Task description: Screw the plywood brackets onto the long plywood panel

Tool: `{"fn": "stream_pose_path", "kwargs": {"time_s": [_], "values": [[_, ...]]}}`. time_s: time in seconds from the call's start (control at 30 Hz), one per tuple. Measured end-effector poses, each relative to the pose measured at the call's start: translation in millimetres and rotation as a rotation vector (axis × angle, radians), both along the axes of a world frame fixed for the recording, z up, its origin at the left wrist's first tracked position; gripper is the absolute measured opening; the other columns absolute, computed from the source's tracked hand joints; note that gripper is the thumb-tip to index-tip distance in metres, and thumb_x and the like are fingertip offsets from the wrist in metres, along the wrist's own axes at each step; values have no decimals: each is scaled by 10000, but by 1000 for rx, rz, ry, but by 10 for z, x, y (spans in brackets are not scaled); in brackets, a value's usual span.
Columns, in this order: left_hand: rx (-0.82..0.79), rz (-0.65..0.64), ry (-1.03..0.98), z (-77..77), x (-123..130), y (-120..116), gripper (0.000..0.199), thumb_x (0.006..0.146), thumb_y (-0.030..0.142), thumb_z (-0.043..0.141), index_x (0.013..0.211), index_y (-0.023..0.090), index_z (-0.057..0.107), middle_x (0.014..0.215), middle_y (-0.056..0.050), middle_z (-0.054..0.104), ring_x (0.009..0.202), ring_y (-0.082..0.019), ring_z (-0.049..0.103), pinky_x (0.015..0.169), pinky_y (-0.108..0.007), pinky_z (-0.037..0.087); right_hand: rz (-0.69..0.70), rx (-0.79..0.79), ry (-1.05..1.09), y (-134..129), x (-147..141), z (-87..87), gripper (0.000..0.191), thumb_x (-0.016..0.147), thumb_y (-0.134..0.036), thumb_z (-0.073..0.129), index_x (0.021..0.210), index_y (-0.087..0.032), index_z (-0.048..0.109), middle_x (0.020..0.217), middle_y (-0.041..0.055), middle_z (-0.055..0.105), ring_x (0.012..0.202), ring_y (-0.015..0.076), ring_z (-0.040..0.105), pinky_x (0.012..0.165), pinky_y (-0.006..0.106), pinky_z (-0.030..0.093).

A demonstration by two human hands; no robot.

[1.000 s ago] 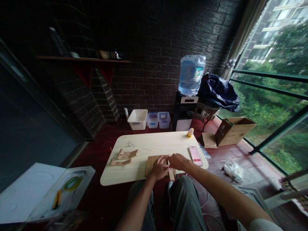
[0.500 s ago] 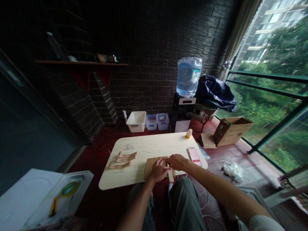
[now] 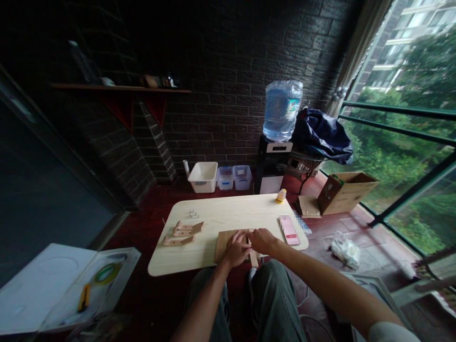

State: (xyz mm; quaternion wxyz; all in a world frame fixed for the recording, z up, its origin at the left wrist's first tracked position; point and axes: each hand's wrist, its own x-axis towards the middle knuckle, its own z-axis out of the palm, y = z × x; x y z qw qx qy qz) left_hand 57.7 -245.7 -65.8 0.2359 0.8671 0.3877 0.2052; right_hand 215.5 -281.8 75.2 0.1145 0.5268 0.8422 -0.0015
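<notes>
On the near edge of the pale wooden table [image 3: 231,213] lies a brown cardboard piece [image 3: 221,244]. My left hand [image 3: 235,249] rests on it with fingers spread, pressing near a light wooden piece [image 3: 254,259] that sticks out past the table edge. My right hand [image 3: 262,241] is closed beside the left fingertips, over the wooden piece; what it grips is hidden. To the left lie two shaped wooden parts, an upper one [image 3: 187,230] and a lower one [image 3: 178,241]. Behind them are several small metal hooks or screws [image 3: 193,214].
A phone [image 3: 289,230] and a small yellow-based bottle [image 3: 281,196] are on the table's right side. An open white case [image 3: 103,285] with a yellow cutter is at lower left. Bins [image 3: 203,178], a water dispenser [image 3: 274,161] and a cardboard box [image 3: 345,192] stand beyond.
The camera view has shifted slightly. Both hands stay at the wooden piece; the yellow and dark item glimpsed at my right fingers earlier is now hidden.
</notes>
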Motion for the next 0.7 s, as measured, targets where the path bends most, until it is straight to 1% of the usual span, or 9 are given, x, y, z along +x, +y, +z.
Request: {"fn": "stream_pose_path", "kwargs": {"time_s": [0.1,0.23,0.3,0.4,0.57,0.63,0.7], "values": [[-9,-4,14,36,-2,-10,226,892,348,582,947,290,794,1540,5,438,1485,-298,240,1209,-562,252,-25,-28,1,3,-22,37,331,884,-187,538,1190,-106,637,1072,187,728,952,276,722,733,348,571],[-30,3,19,59,-10,-19,234,900,365,579,988,311,789,1541,15,437,1486,-291,248,1218,-542,240,46,-66,-6,47,16,103,385,872,-242,578,1242,-137,609,1077,177,730,940,299,726,722,382,576],[-41,19,18,54,-12,-20,230,899,384,586,990,324,789,1549,25,425,1484,-288,254,1223,-529,236,87,-68,-13,69,38,110,343,883,-239,567,1211,-156,626,1060,170,736,936,303,728,716,387,576],[-52,28,20,32,-12,-16,221,894,378,595,985,326,790,1553,34,419,1482,-286,260,1227,-521,233,117,-60,-5,86,52,71,293,904,-228,538,1166,-155,647,1032,163,744,931,294,730,725,383,574],[-36,21,7,2,-10,-13,209,885,364,602,960,322,792,1556,43,413,1486,-283,254,1229,-527,227,84,-61,26,91,59,-6,358,892,-240,552,1223,-125,623,1042,169,743,932,285,730,738,365,572],[-33,23,0,2,-7,-15,212,884,368,601,961,319,792,1554,36,417,1487,-283,253,1227,-529,230,60,-75,31,89,62,-6,380,880,-248,570,1234,-117,619,1046,171,742,939,287,728,749,367,570],[-36,20,-3,7,-3,-18,215,882,358,599,968,315,791,1552,29,421,1488,-279,253,1229,-524,228,29,-81,38,80,59,6,372,875,-280,591,1203,-111,638,1055,177,740,954,291,723,763,368,566]]}}
